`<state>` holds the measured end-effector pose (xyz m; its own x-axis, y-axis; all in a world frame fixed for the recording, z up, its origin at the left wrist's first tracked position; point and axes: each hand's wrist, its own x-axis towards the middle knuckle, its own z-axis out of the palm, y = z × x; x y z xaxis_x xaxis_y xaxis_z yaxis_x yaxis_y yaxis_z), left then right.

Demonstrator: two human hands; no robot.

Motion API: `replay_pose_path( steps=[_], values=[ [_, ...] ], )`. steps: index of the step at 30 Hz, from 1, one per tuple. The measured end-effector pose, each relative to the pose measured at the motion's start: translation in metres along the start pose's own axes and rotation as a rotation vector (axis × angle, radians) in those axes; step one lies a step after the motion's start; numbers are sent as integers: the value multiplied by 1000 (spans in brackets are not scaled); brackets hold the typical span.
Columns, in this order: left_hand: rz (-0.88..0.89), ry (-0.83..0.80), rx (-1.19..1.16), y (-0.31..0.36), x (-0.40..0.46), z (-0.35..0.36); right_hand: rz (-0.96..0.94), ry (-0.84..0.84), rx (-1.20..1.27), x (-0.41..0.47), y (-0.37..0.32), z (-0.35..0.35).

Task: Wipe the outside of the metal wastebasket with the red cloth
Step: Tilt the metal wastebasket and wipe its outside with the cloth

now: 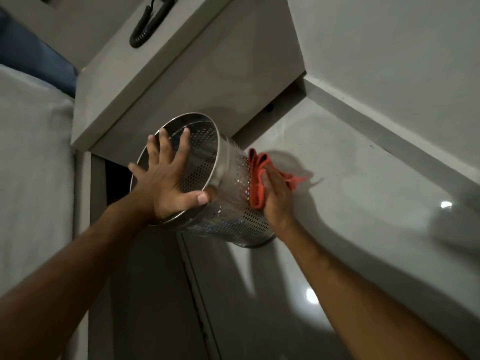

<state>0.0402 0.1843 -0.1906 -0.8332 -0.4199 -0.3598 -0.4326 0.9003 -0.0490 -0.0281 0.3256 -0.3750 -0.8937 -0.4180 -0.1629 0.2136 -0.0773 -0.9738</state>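
Note:
A perforated metal wastebasket is tipped on its side above the floor, its open mouth turned toward me and to the left. My left hand lies spread across the mouth, fingers over the far rim and thumb hooked on the near rim, holding it. My right hand presses a folded red cloth flat against the basket's outer wall near its base. Part of the cloth trails off to the right behind the hand.
A grey bedside cabinet with a black coiled phone cord on top stands just behind the basket. A bed with white linen fills the left side. Glossy floor tiles and a skirting board run along the wall on the right.

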Motion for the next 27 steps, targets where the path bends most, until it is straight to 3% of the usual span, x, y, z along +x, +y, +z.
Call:
replay_pose_path(
  steps=[3,7,11,15,19,24,27],
  values=[
    [-14,8,-24,6,0,3,70,-15,19,5,1,-4],
    [-101,99,-101,22,-4,7,-201,-45,32,-9,-42,0],
    [-334,212,-250,58,-6,12,-363,-31,60,-13,-52,-10],
    [-606,255,-342,96,5,13,-48,-59,6,11,-13,-36],
    [-696,231,-348,109,17,11,141,27,139,20,-6,-49],
    [-803,200,-329,117,28,6,-333,89,-15,6,-42,-26],
    [-801,154,-318,119,26,4,-298,164,-78,-6,-6,-31]
  ],
)
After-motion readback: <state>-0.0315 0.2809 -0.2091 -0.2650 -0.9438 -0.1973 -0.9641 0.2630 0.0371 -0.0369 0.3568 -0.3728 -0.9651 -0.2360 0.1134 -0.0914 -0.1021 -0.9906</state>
